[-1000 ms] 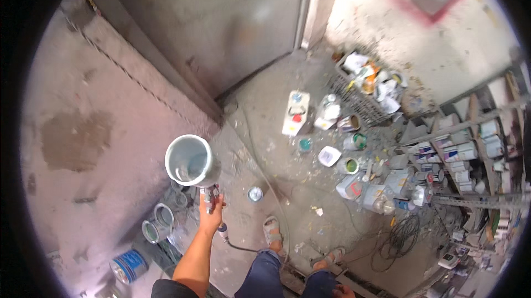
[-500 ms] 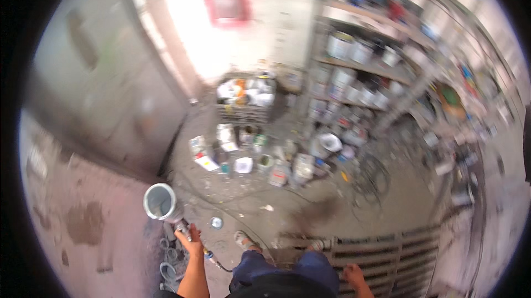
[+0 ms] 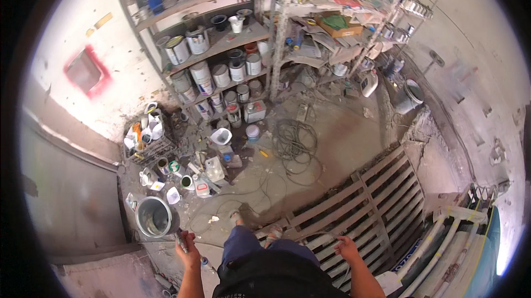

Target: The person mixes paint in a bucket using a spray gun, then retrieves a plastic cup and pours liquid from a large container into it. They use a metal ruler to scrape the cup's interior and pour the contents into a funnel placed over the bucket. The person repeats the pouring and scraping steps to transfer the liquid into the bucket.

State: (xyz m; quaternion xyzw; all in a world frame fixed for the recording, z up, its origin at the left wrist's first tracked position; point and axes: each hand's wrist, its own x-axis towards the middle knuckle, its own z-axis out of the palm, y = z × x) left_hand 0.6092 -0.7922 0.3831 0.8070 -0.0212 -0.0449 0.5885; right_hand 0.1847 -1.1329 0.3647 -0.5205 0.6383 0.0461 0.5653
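Observation:
At the lower left my left hand point(image 3: 188, 251) is closed round the handle of a spray gun point(image 3: 181, 239). A large, round, open-topped grey cup point(image 3: 145, 230) sits on the gun. A hose fitting point(image 3: 206, 263) shows just below the hand. My right hand point(image 3: 347, 249) is out to the right, its fingers curled on a thin pale hose point(image 3: 318, 234). The hose arcs across in front of my legs and hangs down past that hand. Both feet are near a floor grate point(image 3: 354, 209).
Shelves point(image 3: 221, 49) of paint cans stand ahead, with a crate point(image 3: 149, 151) of used containers to their left. Bottles and cups point(image 3: 202, 185) litter the floor beside a coiled hose point(image 3: 295, 142). A grey panel point(image 3: 72, 187) is at left; masked car parts point(image 3: 448, 254) lie at right.
My view has swung to the right, bringing the shelves and grate toward the middle. My right hand has risen and moved outward, now with the hose at its fingers. The left keeps the spray gun.

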